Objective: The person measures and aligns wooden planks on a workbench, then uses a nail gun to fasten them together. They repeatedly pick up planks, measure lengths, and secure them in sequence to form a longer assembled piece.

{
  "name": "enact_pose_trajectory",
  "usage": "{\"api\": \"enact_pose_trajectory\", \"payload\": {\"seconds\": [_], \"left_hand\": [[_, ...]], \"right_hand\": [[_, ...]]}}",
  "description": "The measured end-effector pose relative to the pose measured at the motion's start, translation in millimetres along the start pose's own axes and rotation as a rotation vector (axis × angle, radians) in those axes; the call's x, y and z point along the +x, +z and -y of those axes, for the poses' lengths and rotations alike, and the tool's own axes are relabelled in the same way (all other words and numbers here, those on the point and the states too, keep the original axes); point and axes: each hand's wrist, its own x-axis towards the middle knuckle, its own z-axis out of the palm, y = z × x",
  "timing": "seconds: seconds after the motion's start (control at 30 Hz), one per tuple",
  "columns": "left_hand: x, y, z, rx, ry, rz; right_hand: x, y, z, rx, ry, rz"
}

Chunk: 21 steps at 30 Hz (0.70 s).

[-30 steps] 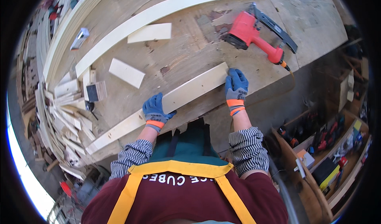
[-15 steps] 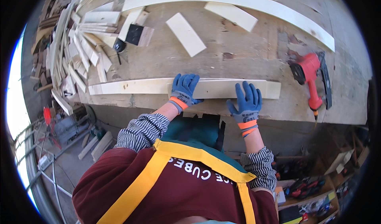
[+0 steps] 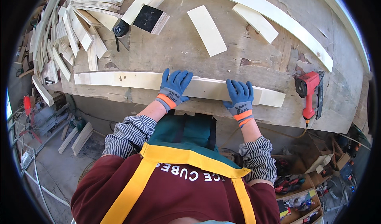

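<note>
A long pale wooden strip (image 3: 119,79) lies along the near edge of the workbench. On its right part rests a shorter wooden board (image 3: 206,90), leaving the strip's right end bare. My left hand (image 3: 173,85), in a blue and grey work glove, grips the shorter board near its left end, which the glove hides. Toward the board's other end, my right hand (image 3: 240,97) in a matching glove holds it, fingers over the top and thumb at the near edge. To the right lies a red and black nail gun (image 3: 310,93) with a hose.
Loose wood pieces (image 3: 77,29) pile up at the left. A black tape measure (image 3: 120,28) and a black-topped block (image 3: 149,18) lie beside them. Farther back are a short board (image 3: 207,30) and a long curved-looking strip (image 3: 278,20). Shelves with tools (image 3: 297,192) stand below right.
The view has turned, shifting the whole bench in it. Both hands stay on the boards. More of the long strip's right end shows beyond the shorter board.
</note>
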Motion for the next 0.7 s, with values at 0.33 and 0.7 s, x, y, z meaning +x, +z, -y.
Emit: {"api": "enact_pose_trajectory", "payload": {"seconds": [0.33, 0.7], "left_hand": [[6, 9, 14, -0.096, 0.054, -0.022], [12, 10, 6, -0.106, 0.040, -0.044]], "right_hand": [[161, -15, 46, 0.182, 0.273, -0.200], [49, -33, -45, 0.245, 0.386, -0.472]]}}
